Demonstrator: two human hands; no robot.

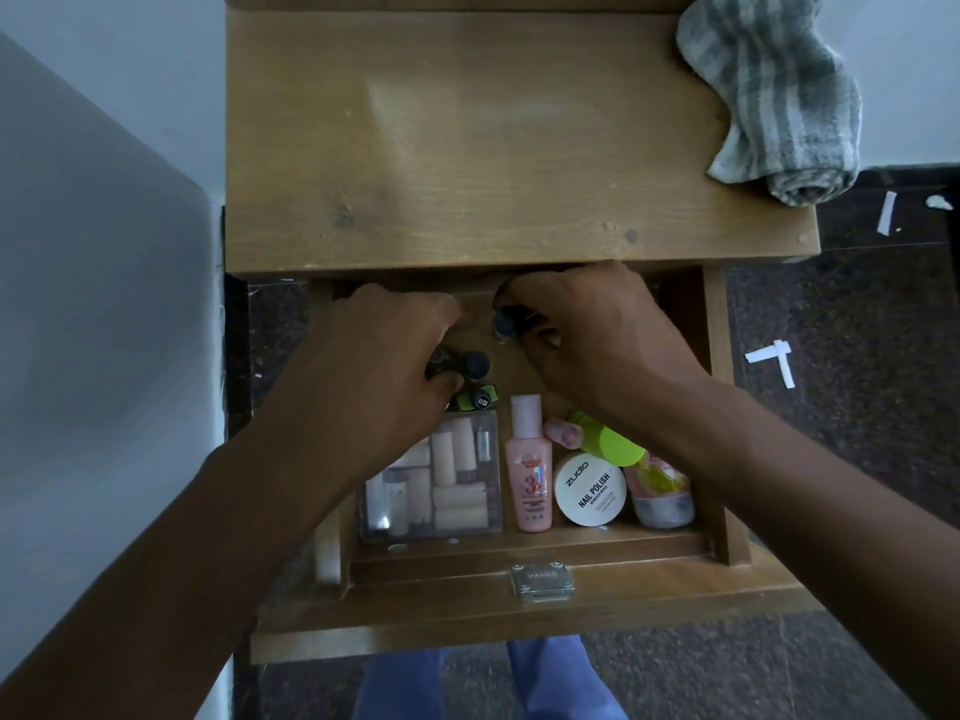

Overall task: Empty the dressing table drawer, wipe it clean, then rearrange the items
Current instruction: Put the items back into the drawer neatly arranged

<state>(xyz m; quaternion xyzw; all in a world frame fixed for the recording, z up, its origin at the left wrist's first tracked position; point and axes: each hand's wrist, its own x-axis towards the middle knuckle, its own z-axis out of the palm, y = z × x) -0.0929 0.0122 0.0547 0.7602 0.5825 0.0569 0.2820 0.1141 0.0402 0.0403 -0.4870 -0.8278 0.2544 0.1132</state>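
— Both hands are curled shut round small dark bottles, one bottle each, deep in the open drawer; the left hand grips a dark-capped bottle at the middle left; the right hand pinches a second dark-capped bottle near the back wall.

— And the furniture, biggest first?

— One wooden dressing table, its top bare but for one grey checked cloth crumpled at the far right corner, hanging partly over the edge; below it the one drawer, pulled out toward the person, with one small metal lock plate on its front edge.

— What lies in the drawer?

— At the front left, one clear plastic box packed with pale tubes, too jumbled to count; beside it to the right, one pink bottle lying lengthwise; then one white round tub marked nail polish remover wipes; touching that tub, one lime-green-capped tube lying tilted; under it one pink and yellow pouch, partly hidden by the right forearm.

— Anything smaller?

— One green bottle with a black cap, just beneath the left hand; beyond the table, white tape scraps on the dark floor.
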